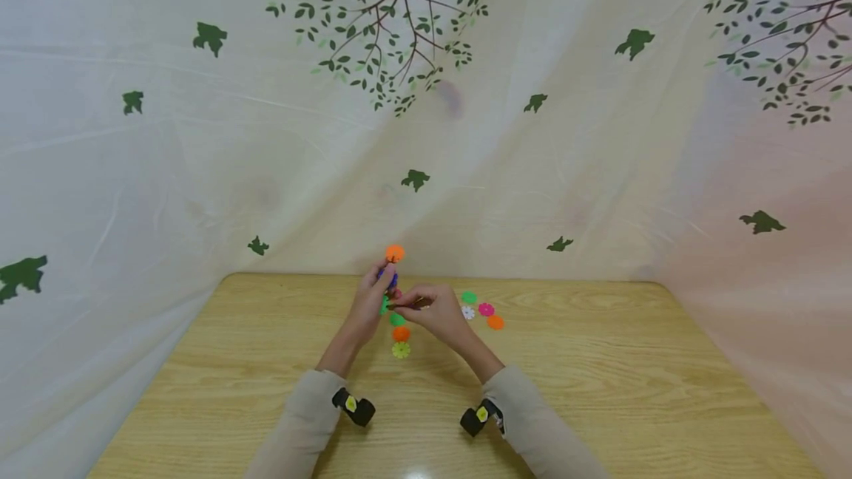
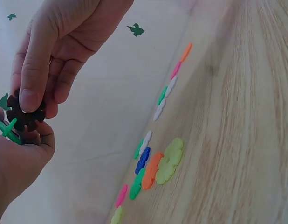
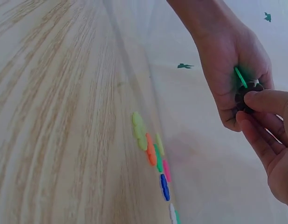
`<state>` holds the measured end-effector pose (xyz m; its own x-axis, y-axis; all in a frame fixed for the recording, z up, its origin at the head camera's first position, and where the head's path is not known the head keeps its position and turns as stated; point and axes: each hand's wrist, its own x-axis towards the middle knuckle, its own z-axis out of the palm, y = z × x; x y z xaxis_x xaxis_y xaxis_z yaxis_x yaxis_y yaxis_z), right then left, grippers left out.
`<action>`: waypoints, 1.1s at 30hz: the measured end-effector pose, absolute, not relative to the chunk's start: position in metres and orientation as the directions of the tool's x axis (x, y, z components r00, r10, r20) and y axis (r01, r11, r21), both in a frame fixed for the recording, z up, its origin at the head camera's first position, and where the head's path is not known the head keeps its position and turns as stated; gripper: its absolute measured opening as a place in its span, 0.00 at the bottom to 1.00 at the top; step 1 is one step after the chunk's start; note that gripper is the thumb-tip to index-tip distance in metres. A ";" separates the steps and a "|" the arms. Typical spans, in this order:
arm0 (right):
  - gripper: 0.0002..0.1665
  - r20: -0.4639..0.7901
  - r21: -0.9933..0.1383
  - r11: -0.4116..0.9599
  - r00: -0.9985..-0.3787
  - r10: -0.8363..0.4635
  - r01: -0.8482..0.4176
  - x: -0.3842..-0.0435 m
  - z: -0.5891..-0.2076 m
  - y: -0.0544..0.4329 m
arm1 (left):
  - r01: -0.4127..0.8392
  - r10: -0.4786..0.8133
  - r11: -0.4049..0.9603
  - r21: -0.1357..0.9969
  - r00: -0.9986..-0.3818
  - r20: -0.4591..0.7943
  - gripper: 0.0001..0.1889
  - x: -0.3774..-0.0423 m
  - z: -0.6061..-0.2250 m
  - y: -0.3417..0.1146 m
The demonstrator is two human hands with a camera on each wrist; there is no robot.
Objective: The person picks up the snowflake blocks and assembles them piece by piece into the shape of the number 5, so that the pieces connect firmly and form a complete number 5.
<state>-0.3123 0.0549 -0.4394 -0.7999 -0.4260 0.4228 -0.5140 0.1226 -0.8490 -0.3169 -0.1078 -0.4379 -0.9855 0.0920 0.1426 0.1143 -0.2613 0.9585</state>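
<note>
1. Pinching a dark notched disc point(image 2: 23, 116), the right hand point(image 1: 435, 310) has its thumb pressed on the disc's face and its fingertips behind, with no gap left between thumb and piece.
2. The left hand point(image 1: 367, 305) is curled around a green piece point(image 3: 240, 77), whose thin edge shows near the palm; it isn't spread at all.
3. Both held pieces are up off the table point(image 1: 599, 361), between the two hands, near its far edge. The green one meets the rim of the dark one; I can't tell whether they are slotted together.
4. An orange disc point(image 1: 395, 251) stands out above the left fingers, and a blue piece point(image 1: 384, 274) peeks out by the left thumb; how these connect, I can't make out from here.
5. Below the hands, on the wood, a green disc point(image 1: 397, 321), an orange-red disc point(image 1: 401, 333) and a yellow flower point(image 1: 401, 350) line up toward the person.
6. Just beyond the right hand sit a light green disc point(image 1: 469, 297), a white flower point(image 1: 469, 313), a pink flower point(image 1: 487, 310) and a bright orange disc point(image 1: 495, 322).
</note>
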 end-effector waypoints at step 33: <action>0.03 0.462 -0.823 0.103 -0.764 -0.451 -0.558 -0.308 -0.430 0.058 | 0.164 0.087 -0.333 0.928 -0.975 0.203 0.11 -0.313 -0.436 -0.098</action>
